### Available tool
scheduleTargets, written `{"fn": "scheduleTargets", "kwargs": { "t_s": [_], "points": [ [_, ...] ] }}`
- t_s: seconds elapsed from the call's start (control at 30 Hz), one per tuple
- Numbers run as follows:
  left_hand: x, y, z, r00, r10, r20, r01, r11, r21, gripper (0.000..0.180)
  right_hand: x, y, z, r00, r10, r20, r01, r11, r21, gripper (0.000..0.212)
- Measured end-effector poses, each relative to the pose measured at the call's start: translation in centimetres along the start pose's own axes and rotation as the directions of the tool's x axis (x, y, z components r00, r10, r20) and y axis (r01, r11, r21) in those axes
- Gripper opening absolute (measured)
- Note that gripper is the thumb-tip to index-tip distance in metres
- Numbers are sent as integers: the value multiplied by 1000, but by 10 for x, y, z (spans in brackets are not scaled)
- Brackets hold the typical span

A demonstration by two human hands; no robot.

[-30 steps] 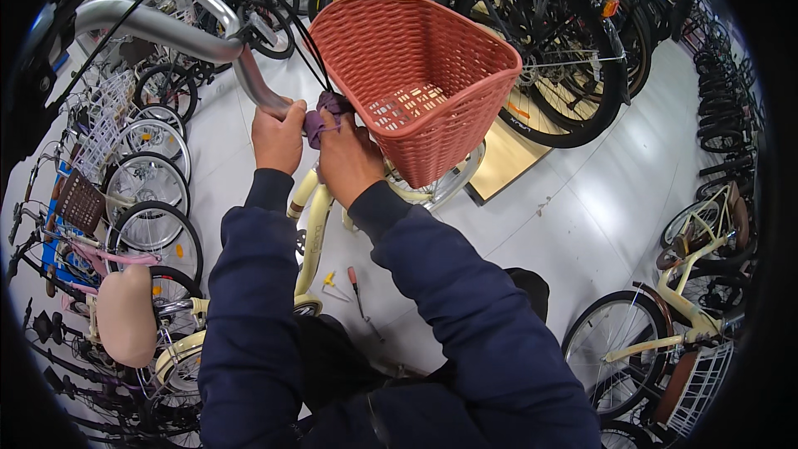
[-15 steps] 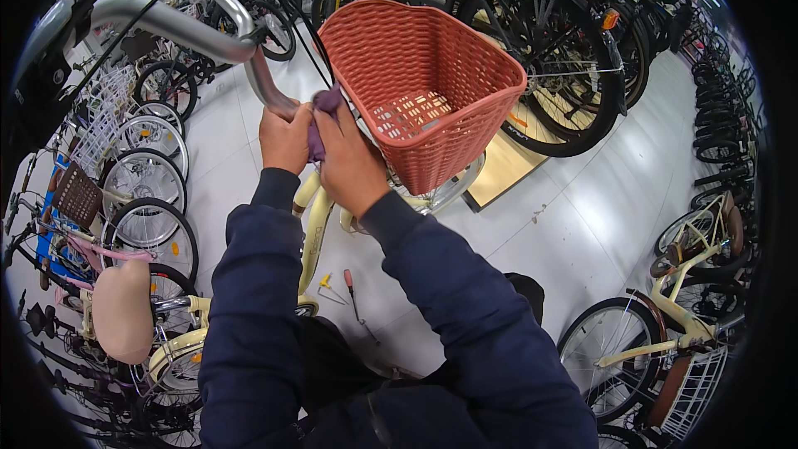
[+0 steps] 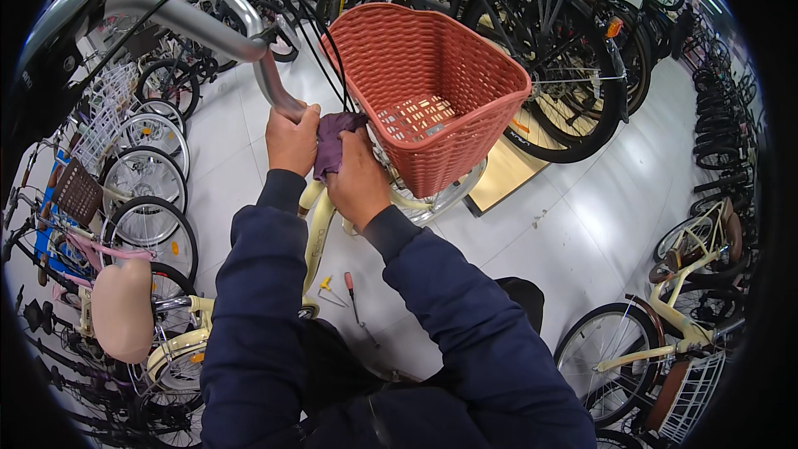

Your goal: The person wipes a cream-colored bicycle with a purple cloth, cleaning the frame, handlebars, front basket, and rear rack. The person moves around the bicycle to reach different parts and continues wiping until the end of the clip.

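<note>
Purple cloth (image 3: 331, 140) bunches in the grasping fingers of the right hand (image 3: 361, 183); the left hand (image 3: 291, 143), partly hidden, clutches the silver handlebar (image 3: 273, 81); the cream frame (image 3: 314, 259) bears faint lettering (image 3: 319, 241).

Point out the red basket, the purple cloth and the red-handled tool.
Red basket (image 3: 455, 145): head view, outside of its woven wall.
Purple cloth (image 3: 330, 145): head view, its crumpled middle.
Red-handled tool (image 3: 349, 284): head view, its handle.

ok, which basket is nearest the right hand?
The salmon-red woven basket, just beside the right hand. The brown basket at far left and the white wire baskets at left and lower right sit much farther off.
</note>
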State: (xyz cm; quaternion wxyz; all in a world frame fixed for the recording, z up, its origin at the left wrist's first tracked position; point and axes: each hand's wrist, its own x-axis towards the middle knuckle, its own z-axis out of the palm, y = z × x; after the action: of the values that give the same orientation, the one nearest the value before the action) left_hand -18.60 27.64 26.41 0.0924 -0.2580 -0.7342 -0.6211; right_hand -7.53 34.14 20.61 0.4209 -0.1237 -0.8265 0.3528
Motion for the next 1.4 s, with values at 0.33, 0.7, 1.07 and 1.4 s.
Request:
{"fn": "scheduleTargets", "kwargs": {
  "t_s": [0.33,0.7,1.07,1.4],
  "points": [
    [-1,-5,2,1000,21,-1,-21,1000,17,26,-21,3,7,953,301,22,-279,853,440,40],
    [-11,3,6,995,20,102,-10,996,-90,86,-39,-13,2,990,17,137,-54,962,269,33],
    [-1,10,26,959,-9,-282,86,962,261,51,-26,-5,-30,973,170,154,-197,964,181,35],
    [4,-18,24,979,68,-191,-58,997,58,45,38,-40,-28,903,-345,-258,346,937,-43,36]
  ]
}}
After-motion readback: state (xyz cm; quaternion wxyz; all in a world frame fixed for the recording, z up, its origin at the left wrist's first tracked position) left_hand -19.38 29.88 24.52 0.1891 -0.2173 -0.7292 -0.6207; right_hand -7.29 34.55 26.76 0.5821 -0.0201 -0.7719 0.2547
